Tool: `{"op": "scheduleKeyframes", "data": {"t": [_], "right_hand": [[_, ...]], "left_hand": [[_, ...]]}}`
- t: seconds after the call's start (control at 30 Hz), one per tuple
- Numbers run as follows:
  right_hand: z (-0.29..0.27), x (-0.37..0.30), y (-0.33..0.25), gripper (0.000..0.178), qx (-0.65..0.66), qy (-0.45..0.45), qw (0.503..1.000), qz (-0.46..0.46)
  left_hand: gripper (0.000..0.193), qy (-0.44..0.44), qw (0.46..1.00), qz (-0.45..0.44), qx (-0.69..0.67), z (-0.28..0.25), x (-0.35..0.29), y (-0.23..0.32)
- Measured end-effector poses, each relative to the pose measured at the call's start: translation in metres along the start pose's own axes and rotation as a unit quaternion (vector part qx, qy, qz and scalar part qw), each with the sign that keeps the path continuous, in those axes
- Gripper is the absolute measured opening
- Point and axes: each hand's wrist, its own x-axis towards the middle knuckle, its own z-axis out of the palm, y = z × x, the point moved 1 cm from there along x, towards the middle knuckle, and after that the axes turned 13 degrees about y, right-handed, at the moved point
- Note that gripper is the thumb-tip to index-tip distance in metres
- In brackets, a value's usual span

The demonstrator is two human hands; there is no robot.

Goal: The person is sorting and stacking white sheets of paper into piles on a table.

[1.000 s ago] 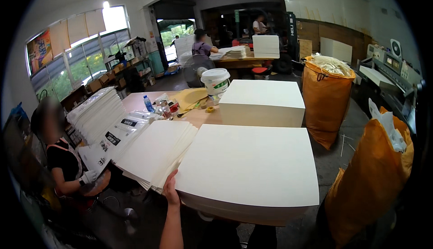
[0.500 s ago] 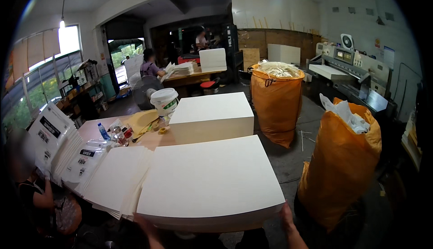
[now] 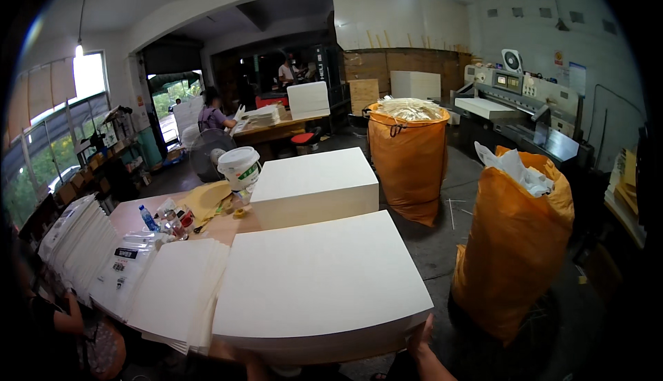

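Note:
A tall stack of large white sheets (image 3: pixel 321 277) lies squarely in front of me on the table. My right hand (image 3: pixel 420 339) rests against the near right corner of the stack, fingers stretched up along its edge. Low at the stack's near left corner is my left hand (image 3: pixel 233 352); it is dim, and its fingers are hidden. Left of the stack, thinner white sheets (image 3: pixel 176 284) lie fanned in an uneven pile. Behind it stands a second white paper stack (image 3: pixel 314 177).
Printed plastic-covered packs (image 3: pixel 124 270) lie at left, beside a seated co-worker (image 3: pixel 65 315). A white bucket (image 3: pixel 238 167), a blue-capped bottle (image 3: pixel 148 218) and jars stand on the table. Two orange sacks (image 3: pixel 407 167) of scraps stand right, before a cutting machine (image 3: pixel 521 98).
My view has turned slightly right. My left hand has shifted right along the stack's near edge, and my right hand sits a little lower. The co-worker's upright printed pack has tipped back.

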Motion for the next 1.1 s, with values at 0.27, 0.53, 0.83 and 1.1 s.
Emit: {"op": "scheduleKeyframes", "data": {"t": [0.27,0.53,0.83,1.1], "right_hand": [[-0.023,0.033,-0.01,0.058,-0.026,-0.057,0.994,-0.092],[0.042,-0.03,-0.105,0.063,0.024,-0.109,0.966,-0.234],[0.039,-0.023,-0.088,0.059,-0.003,-0.111,0.959,-0.259],[0.019,-0.009,-0.097,0.049,-0.102,-0.125,0.95,-0.269]], "left_hand": [[0.063,-0.079,0.979,-0.004,-0.188,-0.055,0.079,0.012],[0.053,0.015,0.982,0.148,0.116,0.044,0.006,0.095],[0.046,0.04,0.95,0.297,0.085,0.103,-0.046,0.155],[0.03,-0.609,0.682,0.315,0.255,0.28,-0.189,0.144]]}}
